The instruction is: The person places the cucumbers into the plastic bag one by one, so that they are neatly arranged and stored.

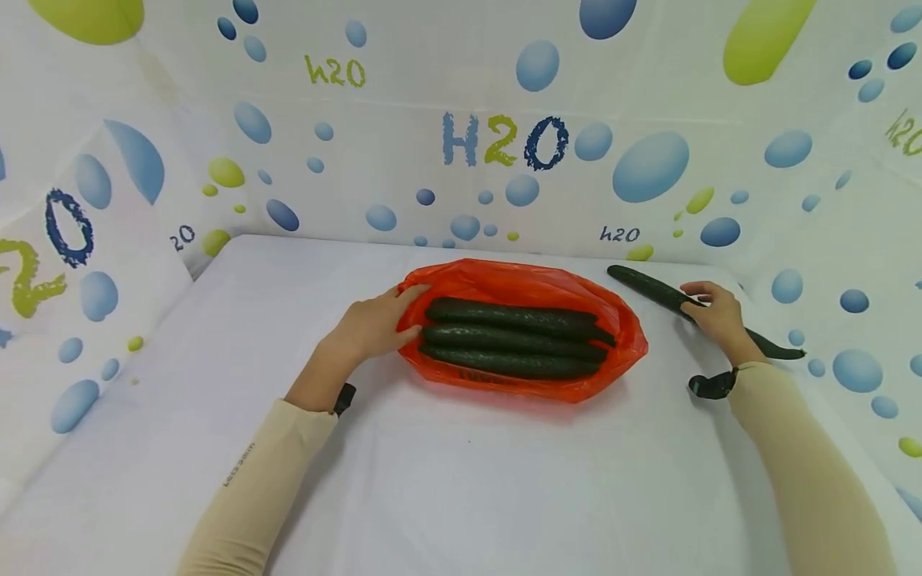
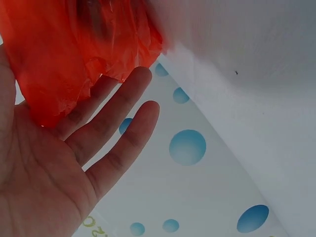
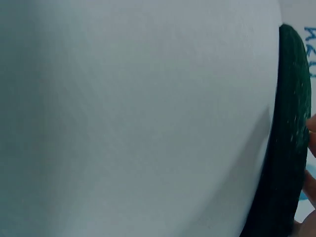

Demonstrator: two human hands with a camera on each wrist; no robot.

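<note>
In the head view, an orange-red plastic bag point(image 1: 497, 280) lies in the middle of the table, its opening turned up. Inside lie three long dark green cucumbers point(image 1: 511, 340), side by side. My left hand point(image 1: 370, 324) is at the bag's left end, thumb and a finger over its rim. Several straight, spread fingers point(image 2: 126, 140) show beside the crumpled plastic in the left wrist view. On the right, my right hand point(image 1: 713, 312) grips a single cucumber point(image 1: 648, 286) around its middle, fingers over the far side. Its dark skin runs along the right wrist view's right edge.
A white cloth covers the table point(image 1: 461, 480). Close behind it hangs a white curtain point(image 1: 446, 72) with blue and green drops and H2O lettering, which also encloses the left and right sides. Each wrist carries a small black camera point(image 1: 711, 386).
</note>
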